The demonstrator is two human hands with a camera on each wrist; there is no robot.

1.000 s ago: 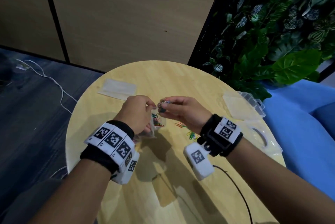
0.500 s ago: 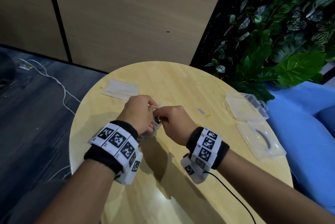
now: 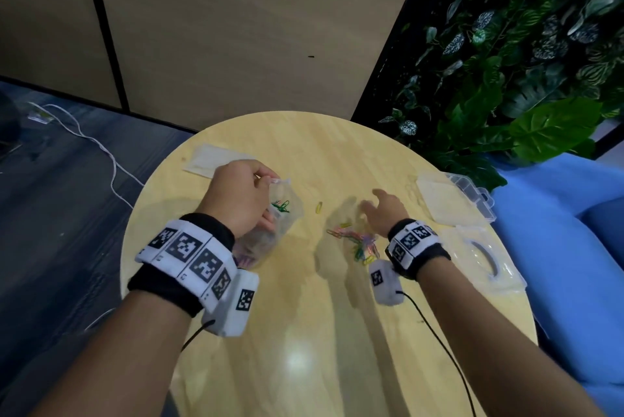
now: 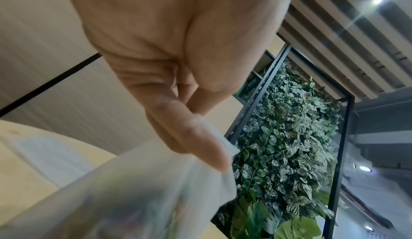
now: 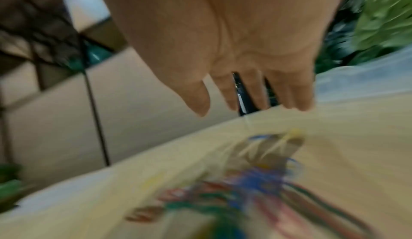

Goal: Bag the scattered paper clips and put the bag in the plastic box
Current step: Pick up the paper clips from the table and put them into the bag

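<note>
My left hand (image 3: 243, 200) pinches the top edge of a small clear bag (image 3: 278, 224) above the round table (image 3: 304, 332); the bag (image 4: 133, 198) holds several coloured paper clips. My right hand (image 3: 383, 210) hovers with fingers spread and empty over the table, just beyond a pile of coloured paper clips (image 3: 359, 243). The same pile (image 5: 256, 186) shows blurred under the straight fingers (image 5: 287, 91) in the right wrist view. A single yellow clip (image 3: 318, 207) lies between the hands. The open clear plastic box (image 3: 452, 197) stands at the table's right edge.
A flat clear bag (image 3: 216, 162) lies at the table's far left. A clear packet with a ring shape (image 3: 483, 258) sits near the right edge. Green plants (image 3: 523, 62) and a blue seat (image 3: 574, 248) stand to the right; a white cable (image 3: 101, 150) lies on the floor.
My right hand has left the bag's mouth and swung right, over the clip pile. My left hand still holds the bag, which has tilted slightly.
</note>
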